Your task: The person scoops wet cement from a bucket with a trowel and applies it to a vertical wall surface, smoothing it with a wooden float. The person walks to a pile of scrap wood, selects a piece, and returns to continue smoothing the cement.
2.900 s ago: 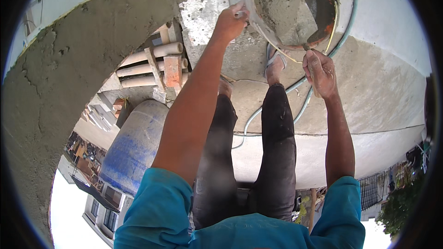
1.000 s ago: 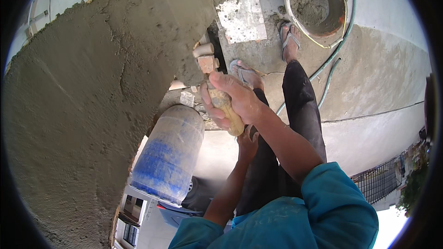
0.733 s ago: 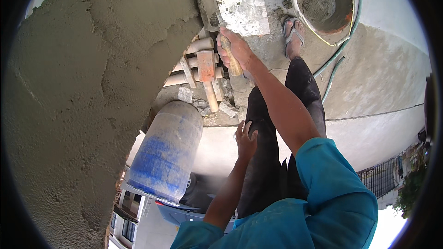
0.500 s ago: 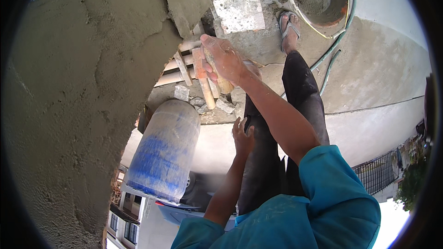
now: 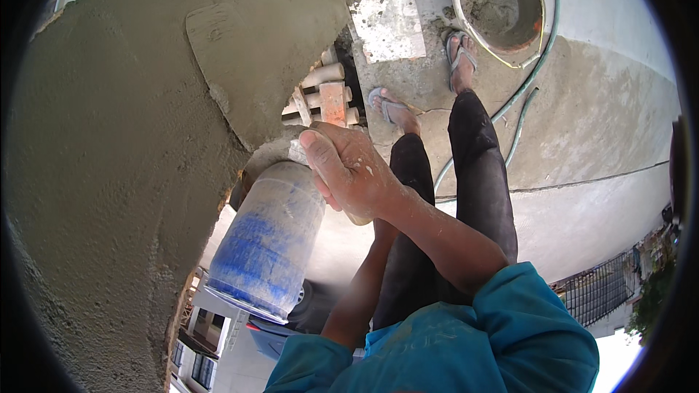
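My right hand [image 5: 344,171] grips the handle of a mortar-coated trowel [image 5: 237,87], whose broad blade lies against the grey wet mortar surface [image 5: 109,182]; that rough surface fills the left of the view. My left hand [image 5: 384,229] is down by my left leg, mostly hidden behind my right hand and forearm, so its fingers do not show. Just below the trowel are short pale pipes [image 5: 320,73] and an orange brick [image 5: 333,104].
A blue, dust-covered barrel [image 5: 258,247] sits at lower centre left. A bucket of mortar [image 5: 459,0] stands by my sandalled feet at top right, with a hose [image 5: 553,22] beside it and a spattered white board [image 5: 382,14] to its left. A railing [image 5: 597,287] shows at far right.
My right hand has brought the trowel from the upper edge of the mortar surface down and leftward across it. Earlier both hands were at the bucket. My left hand's fingers have become hidden.
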`<state>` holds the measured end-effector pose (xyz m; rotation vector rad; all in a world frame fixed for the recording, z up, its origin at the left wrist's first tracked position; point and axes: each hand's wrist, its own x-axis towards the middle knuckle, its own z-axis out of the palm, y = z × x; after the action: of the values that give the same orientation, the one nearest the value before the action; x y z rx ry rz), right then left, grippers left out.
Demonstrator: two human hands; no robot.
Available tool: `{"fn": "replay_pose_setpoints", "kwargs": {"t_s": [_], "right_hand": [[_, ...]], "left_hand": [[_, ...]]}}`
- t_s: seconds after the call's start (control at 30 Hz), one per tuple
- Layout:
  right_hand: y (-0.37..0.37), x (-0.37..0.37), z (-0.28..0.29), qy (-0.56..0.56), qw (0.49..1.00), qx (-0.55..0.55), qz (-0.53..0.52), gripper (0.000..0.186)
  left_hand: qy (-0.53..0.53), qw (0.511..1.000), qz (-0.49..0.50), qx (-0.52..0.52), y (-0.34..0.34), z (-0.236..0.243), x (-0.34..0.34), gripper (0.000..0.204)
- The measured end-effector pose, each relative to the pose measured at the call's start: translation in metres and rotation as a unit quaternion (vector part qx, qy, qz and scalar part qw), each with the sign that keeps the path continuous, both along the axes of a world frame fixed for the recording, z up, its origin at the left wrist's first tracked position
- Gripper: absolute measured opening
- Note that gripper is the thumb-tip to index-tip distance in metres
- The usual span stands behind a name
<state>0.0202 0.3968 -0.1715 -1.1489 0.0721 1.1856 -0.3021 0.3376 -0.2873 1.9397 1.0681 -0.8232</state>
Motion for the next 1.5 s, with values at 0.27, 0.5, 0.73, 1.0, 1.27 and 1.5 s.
{"fn": "replay_pose_setpoints", "kwargs": {"t_s": [0.27, 0.5, 0.73, 1.0, 1.27, 1.5], "right_hand": [[-0.040, -0.038, 0.040, -0.017, 0.999, 0.035, 0.029, 0.049], [-0.036, 0.016, -0.068, 0.219, 0.966, -0.011, -0.134, 0.050], [0.018, 0.101, -0.152, 0.225, 0.971, 0.047, -0.065, 0.048], [0.011, 0.093, -0.093, 0.246, 0.961, 0.120, -0.024, 0.050], [0.014, 0.071, -0.017, 0.183, 0.978, 0.098, -0.022, 0.057], [0.025, 0.062, 0.041, 0.094, 0.992, 0.078, -0.040, 0.055]], "left_hand": [[-0.009, 0.986, -0.105, 0.127, 0.009, 0.028, 0.031, 0.040], [-0.036, 0.998, -0.010, 0.052, 0.015, 0.029, 0.033, 0.048], [0.006, 0.999, 0.034, 0.016, 0.009, 0.029, 0.028, 0.046], [-0.021, 0.999, 0.039, 0.013, 0.009, 0.026, 0.022, 0.046], [-0.006, 0.999, 0.049, -0.007, 0.010, 0.028, 0.040, 0.049], [0.024, 0.998, -0.014, -0.049, 0.018, 0.025, 0.029, 0.053]]}}
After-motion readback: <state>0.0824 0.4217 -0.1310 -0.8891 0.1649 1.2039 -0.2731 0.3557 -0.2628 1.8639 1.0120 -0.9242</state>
